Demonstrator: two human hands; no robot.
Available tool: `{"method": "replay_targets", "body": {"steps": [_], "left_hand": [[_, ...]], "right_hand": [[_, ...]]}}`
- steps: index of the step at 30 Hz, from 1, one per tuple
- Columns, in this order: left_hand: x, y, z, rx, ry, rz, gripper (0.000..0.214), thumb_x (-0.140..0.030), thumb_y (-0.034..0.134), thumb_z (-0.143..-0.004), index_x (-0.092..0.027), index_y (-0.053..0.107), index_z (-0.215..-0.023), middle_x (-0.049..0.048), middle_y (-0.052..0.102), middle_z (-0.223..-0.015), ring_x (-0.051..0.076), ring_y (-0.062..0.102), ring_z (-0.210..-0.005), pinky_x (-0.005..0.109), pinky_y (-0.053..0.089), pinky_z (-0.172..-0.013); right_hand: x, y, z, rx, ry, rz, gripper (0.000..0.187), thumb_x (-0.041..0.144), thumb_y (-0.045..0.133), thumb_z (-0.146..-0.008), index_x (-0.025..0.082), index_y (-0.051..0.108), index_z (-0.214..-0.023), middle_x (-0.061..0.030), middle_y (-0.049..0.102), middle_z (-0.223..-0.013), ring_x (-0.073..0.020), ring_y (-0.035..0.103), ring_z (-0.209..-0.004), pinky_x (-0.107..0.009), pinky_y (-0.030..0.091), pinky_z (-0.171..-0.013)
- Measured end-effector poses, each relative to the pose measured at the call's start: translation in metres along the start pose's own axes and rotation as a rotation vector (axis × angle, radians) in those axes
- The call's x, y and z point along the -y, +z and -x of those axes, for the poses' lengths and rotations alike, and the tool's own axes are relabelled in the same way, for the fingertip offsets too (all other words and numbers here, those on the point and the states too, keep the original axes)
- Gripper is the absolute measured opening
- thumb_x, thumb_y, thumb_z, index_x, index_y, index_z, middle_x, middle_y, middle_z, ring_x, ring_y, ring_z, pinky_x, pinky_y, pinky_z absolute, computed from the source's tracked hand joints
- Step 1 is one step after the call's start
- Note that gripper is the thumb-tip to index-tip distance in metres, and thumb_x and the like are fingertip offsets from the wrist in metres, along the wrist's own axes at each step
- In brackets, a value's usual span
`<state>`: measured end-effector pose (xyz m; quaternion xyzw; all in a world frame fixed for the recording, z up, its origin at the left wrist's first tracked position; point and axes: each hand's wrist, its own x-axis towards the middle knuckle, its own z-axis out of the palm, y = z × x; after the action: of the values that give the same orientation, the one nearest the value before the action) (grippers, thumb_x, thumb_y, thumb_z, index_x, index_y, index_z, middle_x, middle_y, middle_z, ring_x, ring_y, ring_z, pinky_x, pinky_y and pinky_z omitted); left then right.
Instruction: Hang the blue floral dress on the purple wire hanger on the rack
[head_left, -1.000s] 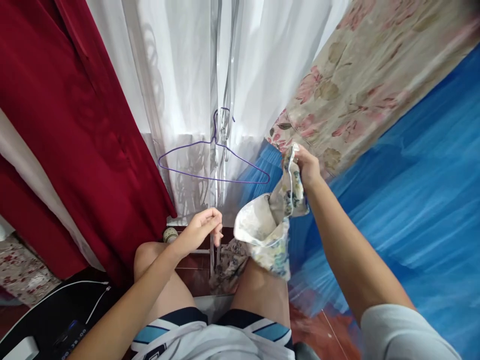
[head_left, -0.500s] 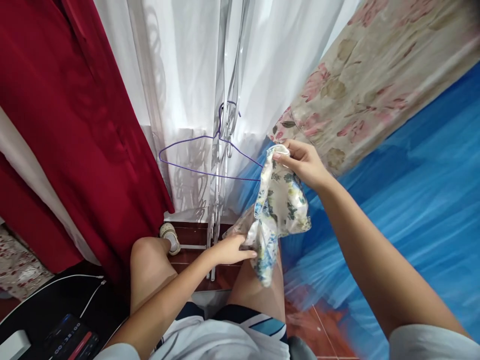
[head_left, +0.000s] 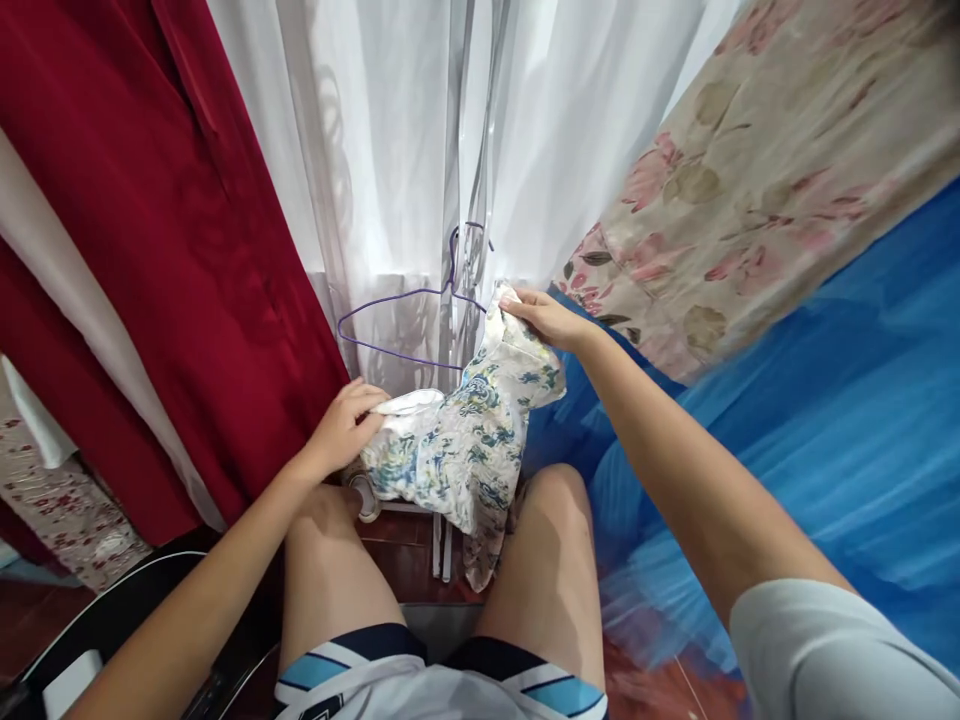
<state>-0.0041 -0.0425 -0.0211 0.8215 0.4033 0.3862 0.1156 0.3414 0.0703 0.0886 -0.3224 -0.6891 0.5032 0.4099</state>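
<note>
A white garment with a blue, green and yellow floral print (head_left: pixel 480 420) hangs stretched between my two hands above my knees. My right hand (head_left: pixel 546 318) pinches its upper corner, thumb on top. At the garment's left end, the fingers of my left hand (head_left: pixel 346 425) close on the white edge. Behind the cloth, a purple wire hanger (head_left: pixel 390 298) hangs by its hook from a white metal stand (head_left: pixel 469 150). The garment covers the hanger's right arm and part of its lower bar. Whether the cloth touches the hanger I cannot tell.
Red curtains (head_left: pixel 180 280) hang at the left, white curtains (head_left: pixel 382 140) behind the stand. A beige floral cloth (head_left: pixel 697 220) and blue tulle (head_left: pixel 787 400) fill the right. A round black surface (head_left: pixel 97 610) with a white object (head_left: pixel 71 685) stands at the lower left.
My left hand has moved left and up with the garment's edge, spreading the bunched cloth wide. My right hand has shifted left, holding its corner. The view has moved slightly.
</note>
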Motion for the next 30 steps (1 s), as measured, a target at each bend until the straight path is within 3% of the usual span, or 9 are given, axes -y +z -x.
{"method": "replay_targets", "body": {"steps": [2, 6, 8, 11, 16, 19, 23, 26, 30], "left_hand": [[0.028, -0.017, 0.0, 0.008, -0.038, -0.191, 0.021, -0.025, 0.052, -0.085, -0.021, 0.072, -0.089, 0.0046, 0.07, -0.102, 0.024, 0.059, -0.104, 0.049, 0.018, -0.117], [0.078, -0.034, -0.013, 0.03, -0.214, -0.095, 0.022, -0.032, 0.052, -0.084, -0.019, 0.069, -0.078, 0.0022, 0.068, -0.079, 0.022, 0.06, -0.081, 0.039, 0.044, -0.094], [0.093, -0.04, -0.031, -0.014, -0.238, -0.028, 0.022, -0.031, 0.05, -0.083, -0.018, 0.067, -0.076, 0.0015, 0.067, -0.075, 0.021, 0.059, -0.076, 0.032, 0.047, -0.082], [0.103, -0.051, -0.07, -0.141, -0.226, -0.028, 0.019, -0.022, 0.048, -0.083, -0.018, 0.066, -0.08, 0.0036, 0.069, -0.085, 0.021, 0.06, -0.084, 0.029, 0.045, -0.084], [0.086, -0.068, -0.136, -0.335, -0.201, 0.014, 0.02, -0.013, 0.044, -0.084, -0.018, 0.063, -0.084, 0.0042, 0.064, -0.08, 0.018, 0.057, -0.078, 0.027, 0.042, -0.075], [0.062, -0.068, -0.154, -0.307, -0.199, 0.102, 0.013, -0.018, 0.051, -0.085, -0.019, 0.061, -0.092, -0.0008, 0.055, -0.064, 0.014, 0.049, -0.058, 0.024, 0.038, -0.061], [0.033, -0.062, -0.143, -0.331, -0.144, 0.058, 0.028, -0.036, 0.069, -0.08, -0.021, 0.061, -0.102, -0.0003, 0.061, -0.074, 0.014, 0.054, -0.065, 0.023, 0.038, -0.064], [0.022, -0.063, -0.123, -0.413, -0.065, 0.001, 0.025, -0.042, 0.058, -0.089, -0.018, 0.063, -0.095, 0.0039, 0.066, -0.09, 0.016, 0.057, -0.078, 0.025, 0.041, -0.073], [0.011, -0.058, -0.107, -0.321, 0.019, -0.018, 0.021, -0.036, 0.057, -0.09, -0.018, 0.065, -0.093, 0.004, 0.067, -0.091, 0.016, 0.057, -0.078, 0.025, 0.043, -0.076]], "right_hand": [[0.003, 0.012, 0.002, 0.063, -0.004, 0.001, 0.03, 0.044, 0.079, -0.074, 0.021, 0.066, -0.088, -0.0017, 0.07, -0.077, -0.0164, 0.063, -0.067, -0.026, 0.051, -0.061], [0.003, 0.02, 0.012, 0.032, -0.071, 0.021, 0.029, 0.044, 0.078, -0.075, 0.022, 0.068, -0.089, -0.0014, 0.073, -0.082, -0.0171, 0.067, -0.073, -0.026, 0.053, -0.066], [0.003, 0.021, 0.014, 0.017, -0.026, 0.03, 0.029, 0.047, 0.077, -0.075, 0.022, 0.069, -0.087, -0.0018, 0.073, -0.08, -0.0178, 0.067, -0.071, -0.028, 0.054, -0.064], [0.006, 0.022, 0.013, 0.004, 0.033, 0.037, 0.029, 0.047, 0.079, -0.073, 0.021, 0.07, -0.082, -0.0028, 0.073, -0.075, -0.0193, 0.066, -0.065, -0.03, 0.054, -0.058], [0.011, 0.027, 0.016, -0.034, 0.059, 0.046, 0.03, 0.046, 0.08, -0.071, 0.019, 0.07, -0.078, -0.0043, 0.073, -0.073, -0.0192, 0.067, -0.063, -0.03, 0.055, -0.058], [0.009, 0.031, 0.021, -0.039, 0.182, 0.01, 0.032, 0.049, 0.078, -0.073, 0.019, 0.071, -0.079, -0.006, 0.074, -0.073, -0.0215, 0.067, -0.063, -0.033, 0.056, -0.058], [0.003, 0.028, 0.041, -0.097, 0.23, -0.024, 0.031, 0.054, 0.073, -0.075, 0.024, 0.071, -0.083, -0.0042, 0.075, -0.075, -0.0266, 0.069, -0.07, -0.041, 0.058, -0.064], [-0.011, 0.017, 0.07, -0.176, 0.179, -0.103, 0.049, 0.069, 0.057, -0.08, 0.023, 0.07, -0.089, -0.0052, 0.074, -0.078, -0.0283, 0.071, -0.075, -0.042, 0.057, -0.066], [-0.042, 0.011, 0.115, -0.356, 0.081, 0.014, 0.054, 0.075, 0.055, -0.078, 0.023, 0.067, -0.078, -0.005, 0.069, -0.069, -0.0274, 0.068, -0.07, -0.038, 0.054, -0.06]]}}
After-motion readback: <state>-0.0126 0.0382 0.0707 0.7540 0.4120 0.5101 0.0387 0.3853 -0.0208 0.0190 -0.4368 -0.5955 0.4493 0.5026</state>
